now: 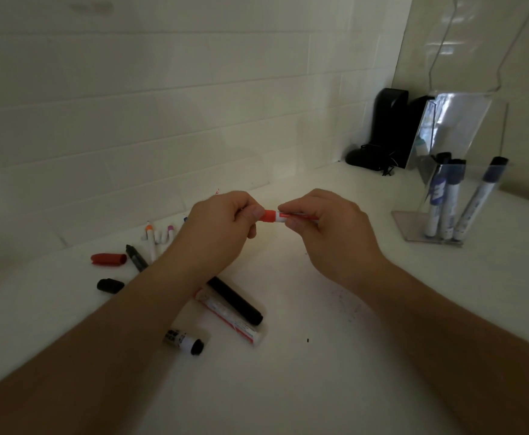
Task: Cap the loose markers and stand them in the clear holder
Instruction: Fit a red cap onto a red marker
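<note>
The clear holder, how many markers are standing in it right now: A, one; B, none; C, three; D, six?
C: three dark-capped markers stand upright inside the clear holder, while both hands are busy with an orange marker away from it.

A single wide-angle view looks from head height, forward and down over a white counter (288, 387). It faces the tiled wall (163, 105) at the far side. Both forearms reach in from the near edge, the hands close under the lens at the middle. A clear holder (464, 183) stands at far right. No second view shares the scene.
</note>
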`<action>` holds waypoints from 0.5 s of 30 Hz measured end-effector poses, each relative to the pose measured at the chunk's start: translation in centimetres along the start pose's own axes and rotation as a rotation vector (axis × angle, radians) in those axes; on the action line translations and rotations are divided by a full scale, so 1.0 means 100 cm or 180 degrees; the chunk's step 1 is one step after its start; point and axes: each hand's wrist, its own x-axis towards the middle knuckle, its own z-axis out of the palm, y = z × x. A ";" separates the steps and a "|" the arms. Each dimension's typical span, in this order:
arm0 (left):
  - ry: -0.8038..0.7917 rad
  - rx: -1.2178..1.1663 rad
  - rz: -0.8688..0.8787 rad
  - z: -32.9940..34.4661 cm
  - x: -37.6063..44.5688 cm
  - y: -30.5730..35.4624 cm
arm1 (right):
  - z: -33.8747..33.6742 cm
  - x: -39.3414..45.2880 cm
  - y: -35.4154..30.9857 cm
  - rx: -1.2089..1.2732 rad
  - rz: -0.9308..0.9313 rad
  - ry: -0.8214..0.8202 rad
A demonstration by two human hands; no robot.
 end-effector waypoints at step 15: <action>0.0369 -0.0219 0.0438 0.016 -0.011 0.022 | -0.037 0.008 -0.001 -0.0644 -0.0132 -0.0625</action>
